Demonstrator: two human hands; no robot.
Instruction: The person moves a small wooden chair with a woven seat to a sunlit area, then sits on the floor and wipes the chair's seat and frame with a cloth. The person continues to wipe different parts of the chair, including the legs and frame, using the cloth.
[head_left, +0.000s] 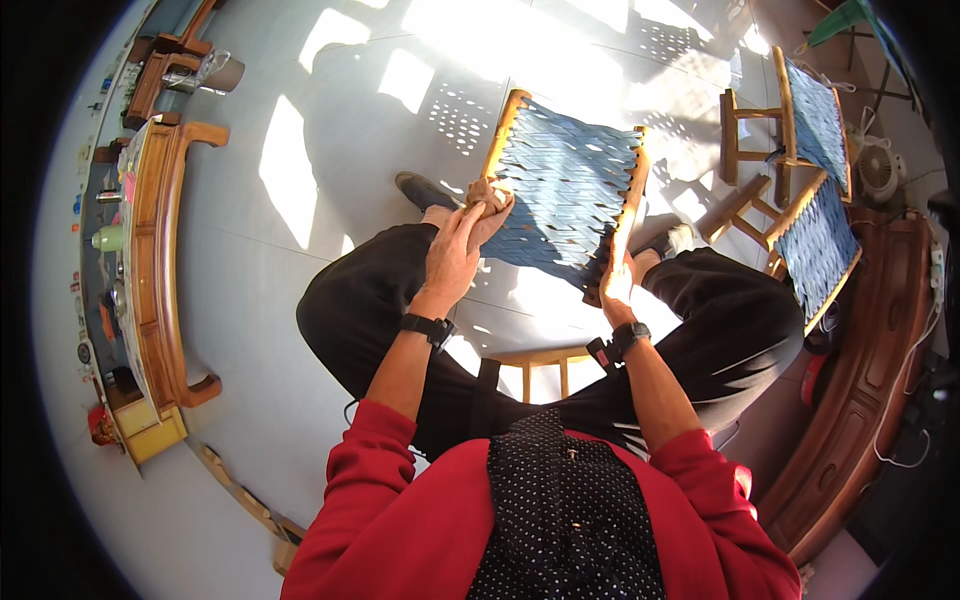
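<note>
A folding stool with a woven blue strap seat (566, 180) and wooden rails is in front of me, between my knees. My left hand (457, 247) holds a crumpled brown cloth (489, 196) against the stool's left wooden rail (508, 127). At the near end of the right wooden rail (630, 202), my right hand (616, 289) grips the wood. Sunlight and my shadow fall across the seat. The stool's legs are mostly hidden beneath the weave.
Two similar stools with blue woven seats (817, 124) (817, 240) stand at the right. Beyond them are a small fan (879, 171) and a brown wooden cabinet (847, 427). A wooden table (154, 277) with various items runs along the left, near a waste bin (223, 73).
</note>
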